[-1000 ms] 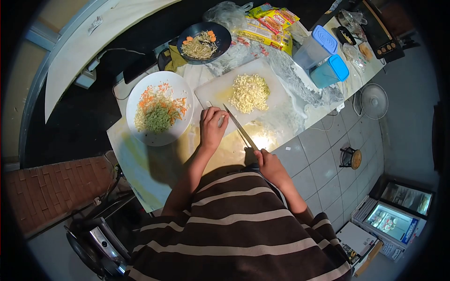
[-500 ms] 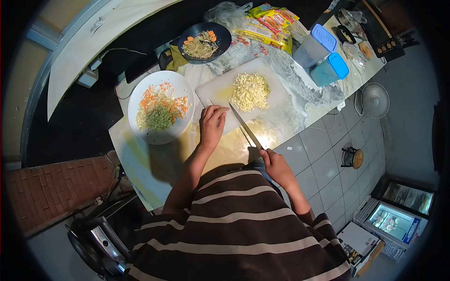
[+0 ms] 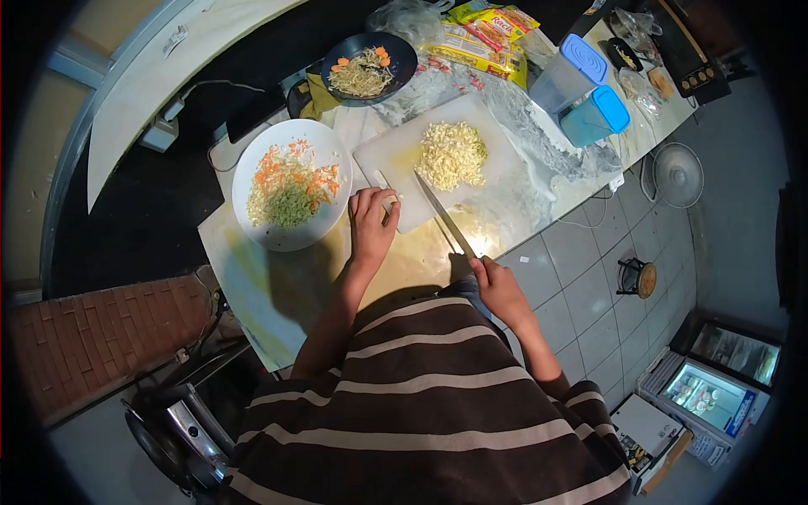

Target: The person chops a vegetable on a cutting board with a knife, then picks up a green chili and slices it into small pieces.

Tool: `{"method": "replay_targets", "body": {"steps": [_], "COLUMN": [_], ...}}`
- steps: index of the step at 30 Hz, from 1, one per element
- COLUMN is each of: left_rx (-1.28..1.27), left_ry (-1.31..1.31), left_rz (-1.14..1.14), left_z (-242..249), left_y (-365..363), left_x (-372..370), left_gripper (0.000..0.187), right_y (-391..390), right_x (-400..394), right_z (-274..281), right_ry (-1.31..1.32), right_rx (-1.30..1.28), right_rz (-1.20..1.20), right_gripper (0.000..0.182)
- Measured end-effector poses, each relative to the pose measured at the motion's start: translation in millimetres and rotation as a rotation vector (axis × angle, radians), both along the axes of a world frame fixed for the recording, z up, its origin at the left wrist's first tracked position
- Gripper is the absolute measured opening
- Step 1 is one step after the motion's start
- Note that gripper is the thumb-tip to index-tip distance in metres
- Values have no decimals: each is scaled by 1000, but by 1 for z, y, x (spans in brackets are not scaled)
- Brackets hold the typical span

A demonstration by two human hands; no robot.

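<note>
My right hand (image 3: 498, 290) is closed around the handle of a kitchen knife (image 3: 446, 220). The blade slants up and left, its tip beside a heap of finely chopped pale yellow vegetable (image 3: 452, 156) with some light green at its right side. This heap lies on a white cutting board (image 3: 497, 147). Over the board's near left edge rests my left hand (image 3: 372, 227), fingers bent and thumb apart. Small pale bits show near its fingertips; I cannot make out a held object. Left of it stands a white plate (image 3: 252, 160) with chopped orange, pale and green vegetables.
Behind the board are a dark pan (image 3: 404, 63) with sprouts and orange slices, and yellow seasoning packets (image 3: 484, 55). Two plastic containers, one clear with a blue lid (image 3: 585, 57) and one turquoise (image 3: 593, 118), stand right. A wooden stool (image 3: 645, 280) is on the tiled floor.
My left hand has drawn back slightly left, its fingers more bent and away from the knife tip. The knife stays in my right hand, almost in the same place. The view shifted slightly.
</note>
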State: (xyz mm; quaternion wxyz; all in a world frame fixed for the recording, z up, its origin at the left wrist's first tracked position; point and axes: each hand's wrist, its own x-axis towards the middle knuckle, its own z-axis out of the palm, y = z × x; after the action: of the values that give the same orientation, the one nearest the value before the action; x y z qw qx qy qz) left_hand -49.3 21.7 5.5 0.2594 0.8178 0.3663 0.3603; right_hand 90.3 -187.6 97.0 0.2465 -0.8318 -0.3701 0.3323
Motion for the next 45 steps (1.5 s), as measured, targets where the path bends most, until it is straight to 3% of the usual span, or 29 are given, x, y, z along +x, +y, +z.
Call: {"method": "replay_targets", "body": {"steps": [10,18,26,31,35,39,45], "left_rx": [-25,-20,-49,-80,-90,-84,-46], "left_ry": [-6,50,-23,140,178,172,210], "left_rz": [-25,104,455,775,914,1023,1135], "left_z": [-2,2,-2,6,-1,0,3], "left_y": [5,-16,-64,-106,-128,-140,-141], "left_x": [11,10,37,73,97,118,134], "left_gripper": [9,8,9,15,17,17,18], "right_y": [-1,32,80,93,99,102,105], "right_x": [4,43,117,167,205,222,246], "right_z": [2,-7,-12,-15,-42,-27,-64], "right_ry": [92,273,305,311,491,596,642], "right_rx": [79,49,-32,64,-83,-342,-225], "right_rz": [20,196,640,945,946,828,1028], "right_gripper": [47,48,47,45,41,38,41]}}
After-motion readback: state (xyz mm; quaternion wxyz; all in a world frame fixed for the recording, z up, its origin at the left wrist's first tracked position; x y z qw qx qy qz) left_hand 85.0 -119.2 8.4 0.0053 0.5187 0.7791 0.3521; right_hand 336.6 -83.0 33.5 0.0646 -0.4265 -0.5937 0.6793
